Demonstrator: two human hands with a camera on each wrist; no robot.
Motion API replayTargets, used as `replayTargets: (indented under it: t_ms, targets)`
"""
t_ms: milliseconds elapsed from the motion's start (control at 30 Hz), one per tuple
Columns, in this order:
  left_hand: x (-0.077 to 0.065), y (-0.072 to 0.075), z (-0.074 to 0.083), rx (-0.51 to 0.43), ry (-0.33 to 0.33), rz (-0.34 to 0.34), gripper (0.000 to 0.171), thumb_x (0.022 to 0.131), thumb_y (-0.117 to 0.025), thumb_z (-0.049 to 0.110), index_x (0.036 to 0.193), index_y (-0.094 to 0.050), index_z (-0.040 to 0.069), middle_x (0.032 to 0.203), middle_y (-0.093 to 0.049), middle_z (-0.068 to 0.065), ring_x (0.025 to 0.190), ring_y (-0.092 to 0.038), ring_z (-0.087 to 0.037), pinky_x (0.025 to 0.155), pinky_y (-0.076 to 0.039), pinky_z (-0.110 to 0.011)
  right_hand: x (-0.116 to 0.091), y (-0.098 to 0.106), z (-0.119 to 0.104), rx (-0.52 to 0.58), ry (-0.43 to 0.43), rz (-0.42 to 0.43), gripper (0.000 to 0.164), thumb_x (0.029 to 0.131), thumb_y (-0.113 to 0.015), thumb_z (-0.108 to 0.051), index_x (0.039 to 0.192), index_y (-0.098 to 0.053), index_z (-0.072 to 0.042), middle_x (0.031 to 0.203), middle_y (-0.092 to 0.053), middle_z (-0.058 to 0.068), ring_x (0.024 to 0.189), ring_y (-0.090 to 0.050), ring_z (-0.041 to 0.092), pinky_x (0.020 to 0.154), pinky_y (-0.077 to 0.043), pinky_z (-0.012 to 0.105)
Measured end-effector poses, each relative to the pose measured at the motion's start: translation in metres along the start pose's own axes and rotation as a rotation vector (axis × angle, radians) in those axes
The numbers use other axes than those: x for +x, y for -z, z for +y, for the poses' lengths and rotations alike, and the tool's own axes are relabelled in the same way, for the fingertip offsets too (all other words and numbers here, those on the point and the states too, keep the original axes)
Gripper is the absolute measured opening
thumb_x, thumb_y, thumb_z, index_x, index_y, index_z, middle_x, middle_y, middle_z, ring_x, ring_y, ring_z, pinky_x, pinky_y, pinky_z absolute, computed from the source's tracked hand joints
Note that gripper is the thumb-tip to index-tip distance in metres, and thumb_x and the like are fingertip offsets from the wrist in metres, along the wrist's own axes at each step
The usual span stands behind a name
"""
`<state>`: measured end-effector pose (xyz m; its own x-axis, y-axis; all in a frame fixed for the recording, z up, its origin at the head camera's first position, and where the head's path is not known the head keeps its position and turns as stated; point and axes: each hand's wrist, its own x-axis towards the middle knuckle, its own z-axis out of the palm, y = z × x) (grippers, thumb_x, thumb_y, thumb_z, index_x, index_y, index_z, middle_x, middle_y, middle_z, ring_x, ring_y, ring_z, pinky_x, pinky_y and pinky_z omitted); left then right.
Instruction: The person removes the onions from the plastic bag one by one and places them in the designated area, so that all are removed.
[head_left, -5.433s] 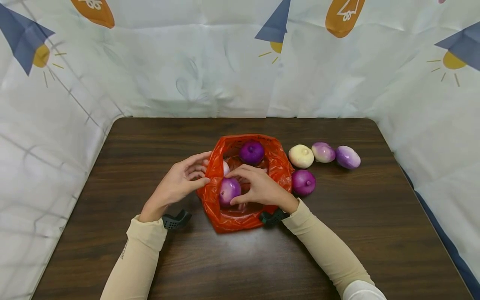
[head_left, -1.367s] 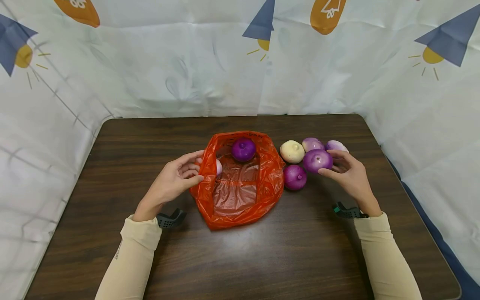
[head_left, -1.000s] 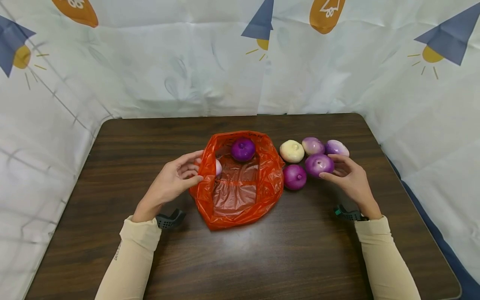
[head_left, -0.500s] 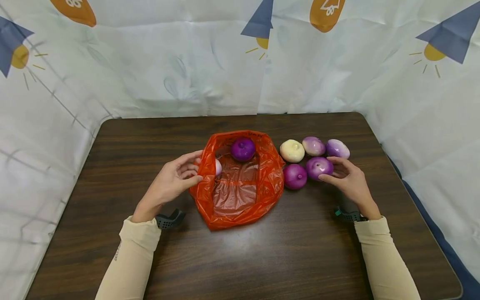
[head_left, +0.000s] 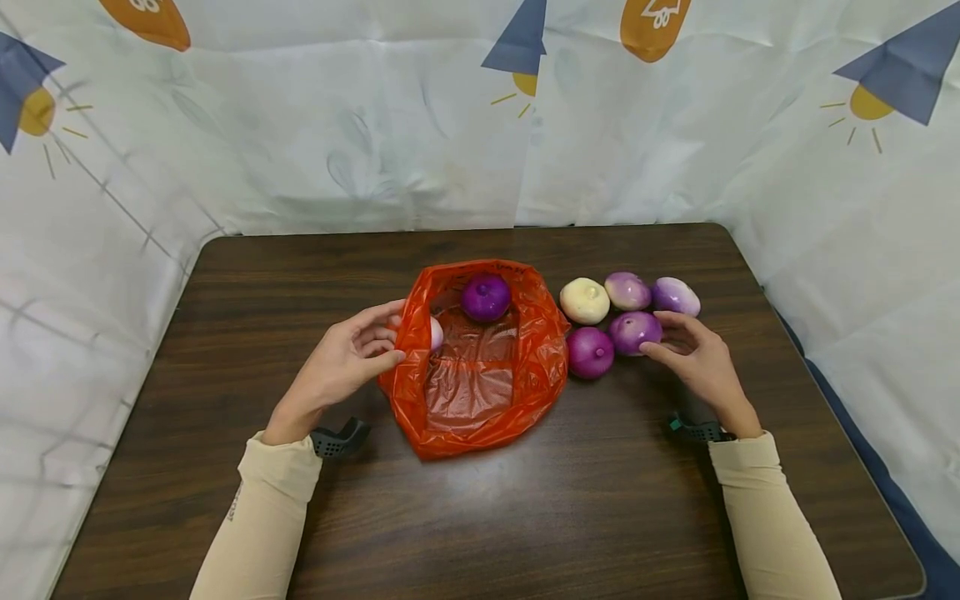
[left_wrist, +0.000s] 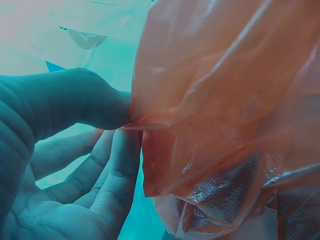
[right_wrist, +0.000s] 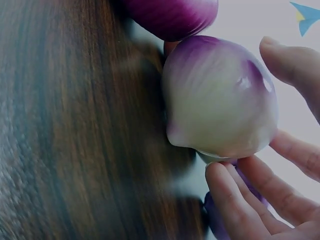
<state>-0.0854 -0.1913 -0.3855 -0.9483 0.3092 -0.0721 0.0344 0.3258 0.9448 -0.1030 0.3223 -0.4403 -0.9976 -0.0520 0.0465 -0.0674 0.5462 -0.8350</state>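
Observation:
My left hand (head_left: 341, 358) pinches the left rim of a red plastic bag (head_left: 468, 450) between thumb and fingers; the left wrist view shows the film caught at the thumb tip (left_wrist: 117, 112). Inside the bag lie a dark purple onion (head_left: 486, 297) and a pale one (head_left: 437, 334), partly hidden by the rim. My right hand (head_left: 697, 354) is at a purple onion (head_left: 634, 333) on the table. In the right wrist view its fingers (right_wrist: 227, 195) are at that onion's lower edge, and the thumb stands a little apart from it.
A cream-coloured onion (head_left: 584, 301), two purple-white onions (head_left: 627, 291) and a magenta onion (head_left: 590, 353) cluster right of the bag. The dark wooden table (head_left: 480, 533) has white printed sheeting (head_left: 420, 125) behind it and at its sides.
My right hand has lifted a purple onion out of the bag and set it among the others at right. Lately that onion shifted slightly left, away from my fingers. My left hand stays on the rim.

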Motion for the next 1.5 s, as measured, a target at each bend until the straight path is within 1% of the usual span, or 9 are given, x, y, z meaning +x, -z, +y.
replayTargets:
  t_ms: [167, 333, 433, 600, 767, 867, 1100, 1300, 1500]
  targets:
    - [-0.001, 0.001, -0.001, -0.004, -0.012, 0.006, 0.068, 0.095, -0.072, 0.006, 0.157, -0.044, 0.010, 0.136, -0.056, -0.017, 0.105, -0.064, -0.005, 0.091, -0.055, -0.011, 0.001, 0.004, -0.001, -0.007, 0.030, 0.012, 0.057, 0.093, -0.079, -0.020, 0.143, -0.058, -0.006, 0.126, -0.066, -0.005, 0.105, -0.063, -0.009, 0.087, -0.051, 0.003]
    - [-0.003, 0.001, -0.002, -0.003, -0.019, 0.011, 0.068, 0.095, -0.073, 0.006, 0.157, -0.044, 0.010, 0.135, -0.056, -0.018, 0.105, -0.064, -0.005, 0.091, -0.054, -0.010, 0.003, 0.007, -0.005, -0.033, 0.046, 0.031, 0.055, 0.092, -0.079, -0.020, 0.142, -0.059, -0.007, 0.132, -0.066, 0.002, 0.106, -0.062, -0.007, 0.087, -0.050, 0.003]
    - [-0.004, 0.001, -0.003, -0.003, -0.015, 0.013, 0.069, 0.095, -0.073, 0.006, 0.157, -0.044, 0.011, 0.135, -0.056, -0.017, 0.105, -0.064, -0.005, 0.091, -0.055, -0.011, 0.004, 0.008, -0.010, -0.038, 0.068, 0.058, 0.053, 0.091, -0.080, -0.017, 0.140, -0.061, -0.005, 0.131, -0.067, 0.004, 0.104, -0.063, -0.006, 0.086, -0.050, 0.003]
    - [-0.005, 0.002, -0.004, -0.008, -0.019, 0.015, 0.069, 0.095, -0.073, 0.005, 0.157, -0.044, 0.011, 0.134, -0.057, -0.017, 0.104, -0.065, -0.006, 0.090, -0.055, -0.011, 0.006, 0.009, -0.022, -0.007, 0.085, 0.091, 0.049, 0.090, -0.080, -0.011, 0.135, -0.063, -0.004, 0.124, -0.068, -0.005, 0.102, -0.065, -0.004, 0.086, -0.052, 0.004]
    - [-0.005, 0.002, -0.006, -0.023, -0.028, 0.016, 0.069, 0.094, -0.073, 0.004, 0.157, -0.044, 0.010, 0.134, -0.056, -0.017, 0.104, -0.065, -0.006, 0.090, -0.055, -0.012, 0.008, 0.010, -0.033, -0.009, 0.087, 0.114, 0.048, 0.090, -0.081, -0.013, 0.134, -0.063, -0.005, 0.122, -0.067, -0.014, 0.104, -0.066, -0.004, 0.087, -0.051, 0.003]
    - [-0.005, 0.002, -0.006, -0.029, -0.029, 0.016, 0.069, 0.094, -0.073, 0.003, 0.156, -0.044, 0.010, 0.134, -0.056, -0.018, 0.104, -0.065, -0.006, 0.090, -0.055, -0.012, 0.009, 0.011, -0.040, -0.002, 0.090, 0.125, 0.049, 0.090, -0.081, -0.014, 0.135, -0.063, -0.005, 0.122, -0.068, -0.015, 0.104, -0.066, -0.003, 0.087, -0.051, 0.003]
    - [-0.006, 0.003, -0.007, -0.027, -0.017, 0.014, 0.068, 0.094, -0.073, 0.005, 0.156, -0.044, 0.011, 0.133, -0.057, -0.017, 0.103, -0.065, -0.007, 0.089, -0.056, -0.013, 0.013, 0.005, -0.054, 0.061, 0.183, 0.114, 0.050, 0.088, -0.081, -0.004, 0.135, -0.064, -0.002, 0.125, -0.070, -0.012, 0.103, -0.070, 0.005, 0.087, -0.055, 0.007]
    - [-0.005, 0.002, -0.008, -0.035, -0.015, 0.012, 0.069, 0.094, -0.074, 0.007, 0.156, -0.045, 0.012, 0.134, -0.057, -0.017, 0.104, -0.065, -0.009, 0.089, -0.056, -0.013, 0.018, -0.003, -0.067, 0.056, 0.215, 0.093, 0.048, 0.088, -0.081, -0.004, 0.133, -0.065, -0.007, 0.120, -0.068, -0.018, 0.103, -0.069, 0.004, 0.087, -0.054, 0.007]
    - [-0.002, 0.001, -0.007, -0.045, -0.020, 0.009, 0.069, 0.094, -0.074, 0.008, 0.156, -0.046, 0.015, 0.134, -0.057, -0.015, 0.105, -0.066, -0.013, 0.090, -0.057, -0.014, 0.024, -0.014, -0.078, 0.092, 0.278, 0.056, 0.049, 0.086, -0.080, 0.001, 0.133, -0.063, 0.000, 0.115, -0.069, -0.016, 0.102, -0.069, 0.005, 0.087, -0.056, 0.010]
